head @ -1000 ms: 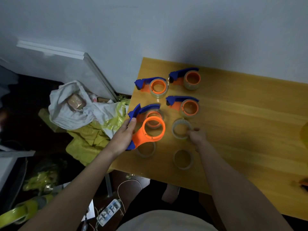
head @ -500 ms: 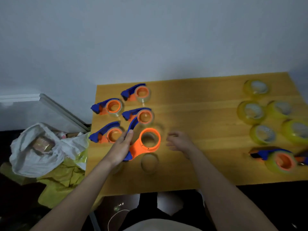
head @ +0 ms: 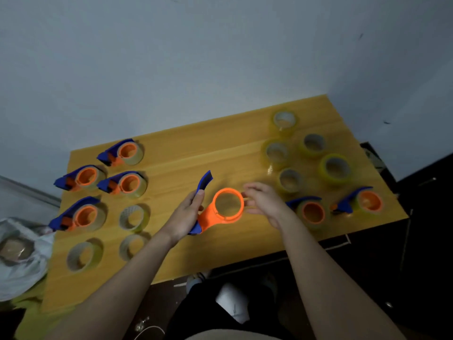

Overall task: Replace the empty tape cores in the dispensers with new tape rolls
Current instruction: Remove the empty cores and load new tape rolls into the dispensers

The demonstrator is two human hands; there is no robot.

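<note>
Right hand point(head: 263, 204) moved up beside dispenser point(head: 221, 209), fingers loosely curled, empty; left hand point(head: 187, 214) grips it.

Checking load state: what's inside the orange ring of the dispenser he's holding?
Nothing: the held dispenser has a bare orange ring, and the wooden table shows through it. The left hand grips the handle, covering part of it; the right hand is beside the ring.

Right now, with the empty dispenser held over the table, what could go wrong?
The left hand grips the dispenser only at its handle end, so the orange ring might tilt or slip. The right hand reaches toward the yellow rolls, which sit close together; its forearm could knock the loaded dispenser nearby.
</note>
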